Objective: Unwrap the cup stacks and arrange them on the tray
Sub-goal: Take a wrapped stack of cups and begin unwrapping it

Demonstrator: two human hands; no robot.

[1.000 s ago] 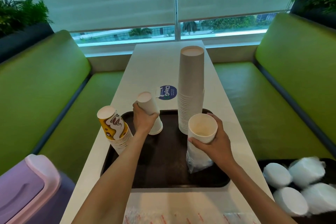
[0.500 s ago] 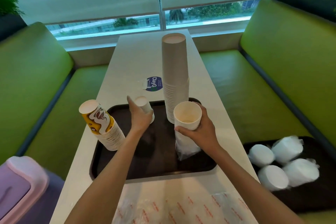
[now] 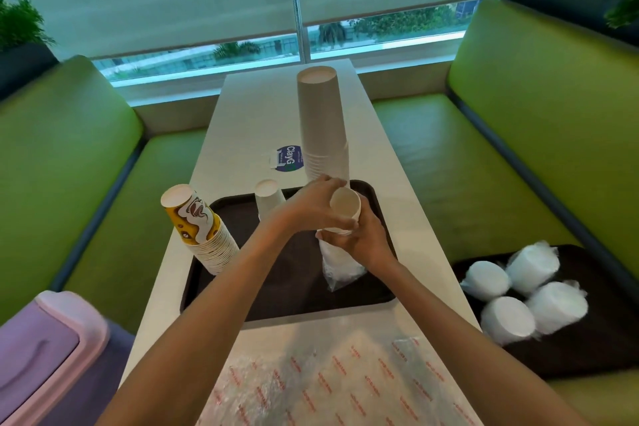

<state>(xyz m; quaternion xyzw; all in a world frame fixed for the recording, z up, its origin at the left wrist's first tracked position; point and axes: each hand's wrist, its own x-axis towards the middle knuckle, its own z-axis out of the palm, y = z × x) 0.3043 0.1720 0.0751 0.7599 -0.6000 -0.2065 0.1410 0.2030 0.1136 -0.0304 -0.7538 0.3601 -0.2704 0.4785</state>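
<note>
Left hand (image 3: 311,205) and right hand (image 3: 364,240) both grip half-wrapped cup stack (image 3: 340,264) over tray (image 3: 294,296); tall stack (image 3: 321,121) close behind, small stack (image 3: 268,199) left.

On the table (image 3: 242,135) before you, the round blue sticker (image 3: 289,158) reads "ClayG"; the clear wrapper's (image 3: 328,387) red print is illegible.

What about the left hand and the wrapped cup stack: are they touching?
Touching. The head view shows the left hand curled round the top rim of the wrapped cup stack, just above the right hand gripping it.
</note>
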